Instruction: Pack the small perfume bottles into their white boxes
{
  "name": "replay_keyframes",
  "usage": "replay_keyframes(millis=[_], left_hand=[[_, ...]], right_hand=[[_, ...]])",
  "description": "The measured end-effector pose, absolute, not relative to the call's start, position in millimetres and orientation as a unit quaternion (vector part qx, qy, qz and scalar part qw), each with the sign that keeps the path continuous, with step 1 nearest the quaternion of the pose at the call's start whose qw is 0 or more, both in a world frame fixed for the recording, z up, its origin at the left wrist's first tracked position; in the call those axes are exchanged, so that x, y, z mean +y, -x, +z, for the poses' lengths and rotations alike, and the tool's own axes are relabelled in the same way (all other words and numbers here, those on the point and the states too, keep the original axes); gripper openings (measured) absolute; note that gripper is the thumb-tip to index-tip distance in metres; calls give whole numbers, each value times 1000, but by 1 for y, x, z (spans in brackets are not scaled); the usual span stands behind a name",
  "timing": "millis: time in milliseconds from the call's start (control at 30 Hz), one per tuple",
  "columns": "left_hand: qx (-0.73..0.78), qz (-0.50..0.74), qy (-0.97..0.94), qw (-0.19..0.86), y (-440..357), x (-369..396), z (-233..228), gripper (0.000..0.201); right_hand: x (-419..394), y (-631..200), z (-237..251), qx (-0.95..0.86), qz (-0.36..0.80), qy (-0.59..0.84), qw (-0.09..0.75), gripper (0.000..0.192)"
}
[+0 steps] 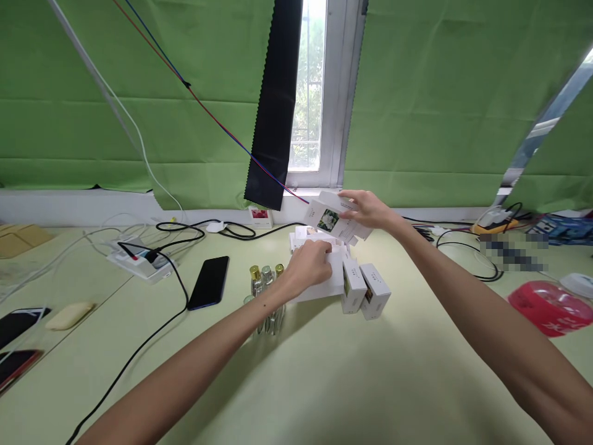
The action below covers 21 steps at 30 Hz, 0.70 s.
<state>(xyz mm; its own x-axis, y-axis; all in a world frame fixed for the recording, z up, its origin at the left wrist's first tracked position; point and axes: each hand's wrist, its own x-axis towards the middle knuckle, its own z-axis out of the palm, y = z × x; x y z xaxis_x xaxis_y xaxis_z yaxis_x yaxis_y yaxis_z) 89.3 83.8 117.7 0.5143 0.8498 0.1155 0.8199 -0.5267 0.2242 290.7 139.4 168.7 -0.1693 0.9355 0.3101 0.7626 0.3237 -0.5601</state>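
My right hand (368, 209) grips a small white carton (330, 217) by its right end, raised and tilted above the table. A picture of a white flower shows on its front. My left hand (311, 262) is closed with curled fingers at a plain white box (331, 283); its fingertips are partly hidden. Right beside that box stand two more white cartons, a nearer one (353, 287) and an outer one (376, 290). Several small glass bottles with gold and silvery caps (256, 279) stand left of my left hand, partly behind my forearm.
A black phone (209, 282) lies left of the bottles. Black cables and a white power strip (139, 262) spread over the left side. A small carton with a red picture (260, 216) stands by the wall. At right is a red-labelled container (551, 307).
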Motion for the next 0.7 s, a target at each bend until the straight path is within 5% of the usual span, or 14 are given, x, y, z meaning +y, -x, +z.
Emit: replay_keyframes(millis=[500, 700], left_hand=[[406, -2, -911, 73, -104, 158, 90, 26], [406, 8, -911, 72, -101, 163, 102, 61]], right_hand=[[160, -323, 151, -737, 170, 595, 271, 55], [160, -351, 112, -638, 308, 586, 393, 42]])
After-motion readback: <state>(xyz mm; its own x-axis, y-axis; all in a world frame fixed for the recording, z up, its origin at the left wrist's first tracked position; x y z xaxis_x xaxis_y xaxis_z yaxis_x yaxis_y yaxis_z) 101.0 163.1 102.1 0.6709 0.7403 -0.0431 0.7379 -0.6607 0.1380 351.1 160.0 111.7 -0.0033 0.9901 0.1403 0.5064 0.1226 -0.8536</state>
